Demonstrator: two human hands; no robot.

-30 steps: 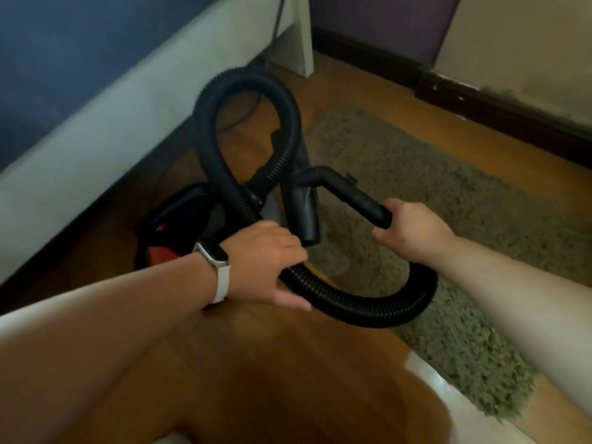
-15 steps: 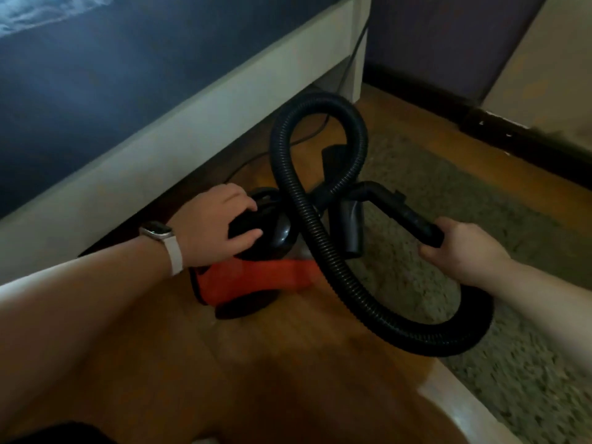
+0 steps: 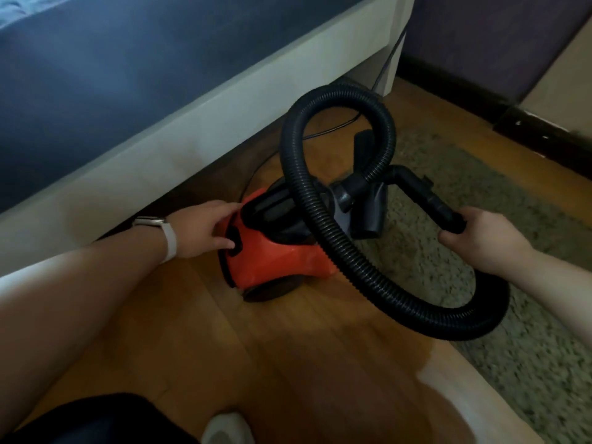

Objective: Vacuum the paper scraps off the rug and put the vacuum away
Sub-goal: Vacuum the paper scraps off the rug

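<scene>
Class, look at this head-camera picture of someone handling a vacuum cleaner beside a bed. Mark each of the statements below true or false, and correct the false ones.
1. The left hand rests on the orange vacuum body. True.
2. The right hand is empty. False: it grips the rigid black handle end of the hose.
3. The vacuum body stands on the rug. False: it stands on the wooden floor, between the rug and the bed frame.
4. The black hose loops up over the vacuum body. True.
5. A white watch band is on the left wrist. True.
</scene>
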